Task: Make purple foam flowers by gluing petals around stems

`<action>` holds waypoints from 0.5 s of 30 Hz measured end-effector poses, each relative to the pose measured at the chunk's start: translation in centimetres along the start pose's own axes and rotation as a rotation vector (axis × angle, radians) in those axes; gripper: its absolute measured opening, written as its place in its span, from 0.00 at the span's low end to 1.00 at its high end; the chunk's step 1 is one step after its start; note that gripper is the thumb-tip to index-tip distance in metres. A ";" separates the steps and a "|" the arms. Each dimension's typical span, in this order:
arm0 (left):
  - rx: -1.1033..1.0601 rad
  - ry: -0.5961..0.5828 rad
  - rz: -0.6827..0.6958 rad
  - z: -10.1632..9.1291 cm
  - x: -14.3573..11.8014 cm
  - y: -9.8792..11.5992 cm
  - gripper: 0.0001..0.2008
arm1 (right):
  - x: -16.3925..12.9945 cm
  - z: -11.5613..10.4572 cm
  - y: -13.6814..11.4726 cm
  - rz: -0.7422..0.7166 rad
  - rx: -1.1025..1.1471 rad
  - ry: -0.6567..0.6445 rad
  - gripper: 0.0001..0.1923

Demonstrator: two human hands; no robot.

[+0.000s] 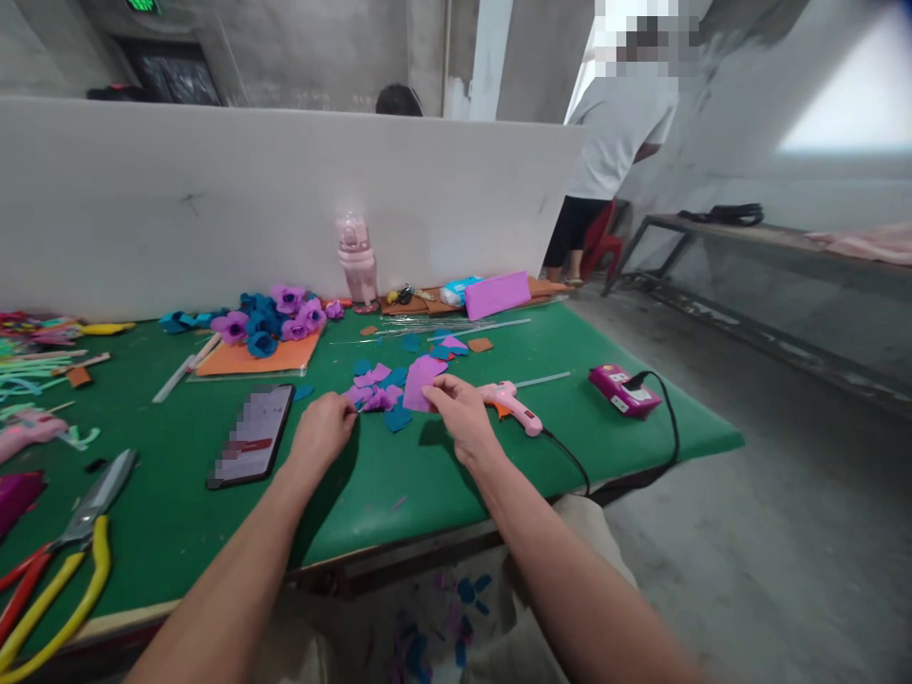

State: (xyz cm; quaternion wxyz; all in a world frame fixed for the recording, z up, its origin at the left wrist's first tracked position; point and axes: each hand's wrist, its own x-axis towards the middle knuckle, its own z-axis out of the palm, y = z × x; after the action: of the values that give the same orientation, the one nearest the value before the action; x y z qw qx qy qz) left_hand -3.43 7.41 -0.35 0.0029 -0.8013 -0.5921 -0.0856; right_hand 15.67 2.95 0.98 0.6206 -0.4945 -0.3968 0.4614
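Observation:
My left hand (324, 423) is closed in a pinch at the edge of a small purple paper flower (381, 397), just above the green table; the exact grip point is partly hidden by the fingers. Between the thumb and fingers of my right hand (460, 410) is a flat purple paper piece (420, 385), held upright a little to the right of the flower. Blue paper petals (397, 418) lie loose around both hands. Close beyond my right hand rests a pink glue gun (517, 407) with its cord running off the front edge.
A phone (253, 437) lies left of my left hand. Yellow-and-red-handled shears (92, 513) are at the near left. Finished blue and purple flowers (275, 318) sit on orange sheets. A pink bottle (357, 264) stands by the white partition (271, 199). A magenta power box (625, 390) lies right.

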 end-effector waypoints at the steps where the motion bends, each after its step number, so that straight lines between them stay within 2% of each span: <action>1: 0.005 0.010 0.004 0.0 -0.1 0.1 0.11 | 0.1 0.0 0.0 0.000 0.012 0.009 0.08; 4: -0.047 0.072 0.008 -0.7 -0.6 -0.1 0.11 | 0.4 -0.3 -0.1 -0.002 0.056 0.048 0.08; 7: -0.209 0.168 -0.022 -1.7 -1.6 -0.3 0.09 | 0.7 -0.9 -0.2 -0.016 0.063 0.072 0.09; 12: -0.689 0.317 -0.134 -2.8 -3.0 0.5 0.09 | 0.5 -1.0 0.0 -0.030 0.055 0.048 0.09; 15: -0.936 0.390 -0.115 -2.8 -3.5 1.6 0.08 | 0.2 -0.5 0.1 -0.085 -0.028 0.008 0.08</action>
State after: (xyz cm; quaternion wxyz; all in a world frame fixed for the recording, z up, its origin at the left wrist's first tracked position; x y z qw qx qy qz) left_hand -3.28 3.32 2.10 -0.2506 -0.6519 -0.5219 -0.4898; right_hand 16.20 3.02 0.78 0.6342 -0.4875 -0.4217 0.4270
